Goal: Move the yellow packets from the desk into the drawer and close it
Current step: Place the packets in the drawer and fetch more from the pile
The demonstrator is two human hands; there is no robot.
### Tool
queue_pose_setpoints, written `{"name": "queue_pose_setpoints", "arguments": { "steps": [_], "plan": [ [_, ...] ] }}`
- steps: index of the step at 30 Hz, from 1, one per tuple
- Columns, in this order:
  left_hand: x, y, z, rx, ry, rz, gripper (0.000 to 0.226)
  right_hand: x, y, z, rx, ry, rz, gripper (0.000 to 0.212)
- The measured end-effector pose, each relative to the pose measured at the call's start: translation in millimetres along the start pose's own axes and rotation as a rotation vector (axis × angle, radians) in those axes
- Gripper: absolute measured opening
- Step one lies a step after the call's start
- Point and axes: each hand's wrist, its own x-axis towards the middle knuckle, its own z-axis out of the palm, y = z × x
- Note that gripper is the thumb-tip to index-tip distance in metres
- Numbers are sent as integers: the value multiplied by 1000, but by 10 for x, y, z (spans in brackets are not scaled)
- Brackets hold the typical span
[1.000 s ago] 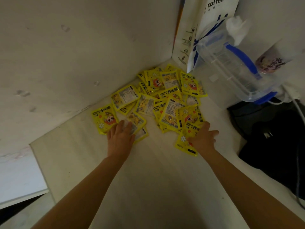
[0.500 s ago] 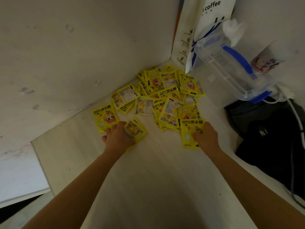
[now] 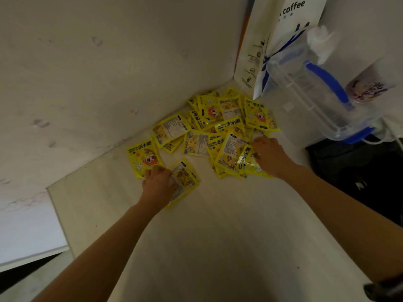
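Yellow packets (image 3: 218, 131) lie in a loose overlapping pile on the desk (image 3: 218, 236), pushed into the corner where two white walls meet, none in any drawer, and no drawer in view; left hand (image 3: 158, 184) is palm down at the pile's near left edge, fingers curled round a small stack (image 3: 185, 182) of packets that fans out to its right, thumb side pinching the stack against the desk, fingertips also touching a single packet (image 3: 144, 155) with a cartoon face lying just beyond it; right hand (image 3: 271, 156) is palm down on the pile's near right edge, fingers bent and spread over several packets, gripping a shiny bunch (image 3: 246, 164) under the palm, exact number can't tell; both forearms reach in from the bottom of the frame, dark band (image 3: 386, 286) on the right wrist at the lower right corner; behind the pile a white paper bag (image 3: 283, 29) with "coffee" printed on it stands against the wall, a clear plastic box (image 3: 309, 94) with blue clips leans just right of the pile, a printed cup (image 3: 368, 88) beside it, black bag (image 3: 359, 168) on the right with white cables (image 3: 388, 136) near the box
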Motion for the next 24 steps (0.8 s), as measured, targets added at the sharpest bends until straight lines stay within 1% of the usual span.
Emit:
{"name": "queue_pose_setpoints", "arguments": {
  "steps": [3,10,15,18,19,22,24],
  "plan": [
    [2,19,10,-7,17,-2,41,68,29,37,1,-16,-41,24],
    [-38,64,41,-41,72,-28,35,19,-1,46,-95,58,-38,31],
    [-101,72,30,-51,76,-3,34,-54,15,71,-65,84,-66,25],
    [-132,51,34,-127,63,-2,30,-105,24,98,-26,81,-53,19],
    [-140,31,36,-168,68,4,27,-107,37,112,-26,75,-62,21],
    [-148,-3,16,-216,68,23,18,-72,80,153,-89,14,-112,44],
    [-154,-13,-25,-253,75,18,6,-49,77,136,-150,-3,-82,46]
  ]
}}
